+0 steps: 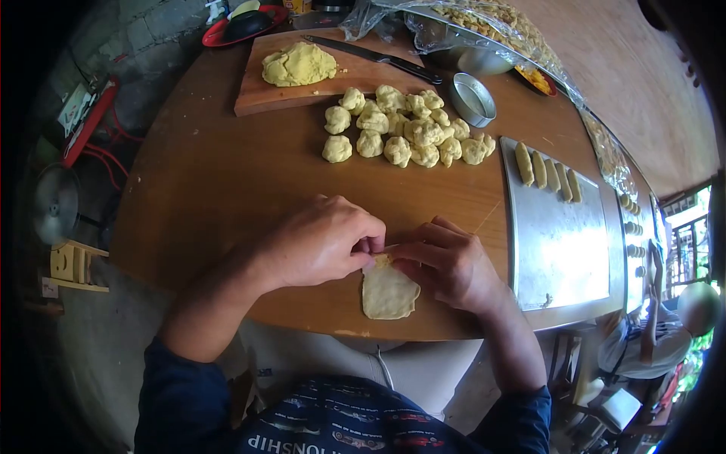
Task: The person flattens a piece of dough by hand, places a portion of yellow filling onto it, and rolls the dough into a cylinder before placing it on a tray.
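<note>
A flat, roughly rectangular sheet of pale dough (389, 293) lies on the wooden table near its front edge. My left hand (325, 240) pinches the sheet's top left edge between curled fingers. At the top right edge, my right hand (446, 261) has its fingers closed on the same dough. Between the fingertips a bit of yellowish filling (383, 261) shows, partly covered by the hands. Beyond them, several lumpy yellow dough balls (370, 144) sit in rows. To the right, several rolled dough pieces (553, 175) lie on a metal tray (560, 257).
A cutting board (257, 87) holds a yellow dough mass (299, 64) and a knife (378, 57). Near it stands a round metal tin (473, 100). Plastic wrap covers a filled tray (507, 26) at the back. Another person (650, 344) sits at the far right.
</note>
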The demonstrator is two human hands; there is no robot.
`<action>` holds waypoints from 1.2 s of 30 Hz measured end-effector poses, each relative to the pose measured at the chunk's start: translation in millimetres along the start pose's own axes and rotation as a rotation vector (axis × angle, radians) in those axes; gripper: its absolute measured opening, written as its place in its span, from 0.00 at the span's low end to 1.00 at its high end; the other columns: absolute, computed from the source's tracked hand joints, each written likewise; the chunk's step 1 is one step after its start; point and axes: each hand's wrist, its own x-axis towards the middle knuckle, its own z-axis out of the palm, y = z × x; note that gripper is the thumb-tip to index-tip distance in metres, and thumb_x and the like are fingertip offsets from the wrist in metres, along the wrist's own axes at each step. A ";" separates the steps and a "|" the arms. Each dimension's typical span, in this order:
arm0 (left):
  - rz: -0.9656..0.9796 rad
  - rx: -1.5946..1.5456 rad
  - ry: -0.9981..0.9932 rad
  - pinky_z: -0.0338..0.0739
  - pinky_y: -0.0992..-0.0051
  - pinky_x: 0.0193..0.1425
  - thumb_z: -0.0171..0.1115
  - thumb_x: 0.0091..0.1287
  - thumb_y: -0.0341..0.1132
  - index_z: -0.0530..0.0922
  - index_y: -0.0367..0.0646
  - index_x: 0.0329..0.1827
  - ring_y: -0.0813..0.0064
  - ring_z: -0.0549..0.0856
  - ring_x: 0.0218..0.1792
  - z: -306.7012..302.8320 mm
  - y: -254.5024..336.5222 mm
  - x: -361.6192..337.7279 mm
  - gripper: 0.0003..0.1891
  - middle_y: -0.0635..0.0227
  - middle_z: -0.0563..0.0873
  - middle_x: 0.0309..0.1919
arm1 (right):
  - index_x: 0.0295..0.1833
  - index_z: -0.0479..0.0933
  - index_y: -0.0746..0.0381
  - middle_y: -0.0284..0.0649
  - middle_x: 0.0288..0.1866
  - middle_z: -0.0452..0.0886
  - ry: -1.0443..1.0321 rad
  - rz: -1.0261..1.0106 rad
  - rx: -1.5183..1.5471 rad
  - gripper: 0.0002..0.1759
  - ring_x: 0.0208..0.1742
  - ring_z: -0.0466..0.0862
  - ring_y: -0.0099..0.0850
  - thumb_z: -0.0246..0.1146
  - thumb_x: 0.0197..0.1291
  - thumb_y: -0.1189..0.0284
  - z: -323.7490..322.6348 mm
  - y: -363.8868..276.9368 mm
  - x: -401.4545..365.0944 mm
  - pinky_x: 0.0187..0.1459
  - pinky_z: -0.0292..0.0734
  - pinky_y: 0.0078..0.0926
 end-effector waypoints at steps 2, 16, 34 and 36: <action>0.018 0.007 0.042 0.91 0.59 0.55 0.81 0.71 0.32 0.93 0.37 0.46 0.56 0.98 0.46 2.5 1.3 1.5 0.08 0.57 0.97 0.43 | 0.53 0.94 0.55 0.36 0.51 0.92 0.006 -0.009 -0.003 0.11 0.50 0.92 0.41 0.82 0.66 0.70 1.0 0.1 1.1 0.48 0.92 0.42; 0.098 0.195 0.116 0.89 0.55 0.53 0.81 0.70 0.36 0.93 0.44 0.41 0.54 0.95 0.44 13.0 1.1 -3.4 0.06 0.62 0.95 0.40 | 0.54 0.96 0.53 0.34 0.48 0.92 0.015 -0.035 -0.068 0.14 0.49 0.91 0.37 0.84 0.62 0.72 1.3 0.4 -2.3 0.44 0.93 0.40; 0.090 0.209 0.069 0.89 0.54 0.57 0.82 0.70 0.39 0.94 0.43 0.41 0.54 0.95 0.47 11.6 -2.3 -0.6 0.09 0.60 0.95 0.39 | 0.54 0.97 0.53 0.35 0.50 0.92 0.021 -0.053 -0.115 0.13 0.49 0.90 0.38 0.83 0.64 0.70 6.7 -7.6 -0.2 0.48 0.92 0.37; 0.078 0.171 0.064 0.89 0.54 0.57 0.81 0.70 0.38 0.95 0.43 0.43 0.53 0.96 0.47 7.2 -3.2 -0.5 0.08 0.59 0.96 0.39 | 0.54 0.97 0.53 0.36 0.50 0.92 0.037 -0.043 -0.041 0.13 0.50 0.90 0.39 0.83 0.64 0.71 4.2 -5.2 0.4 0.49 0.92 0.38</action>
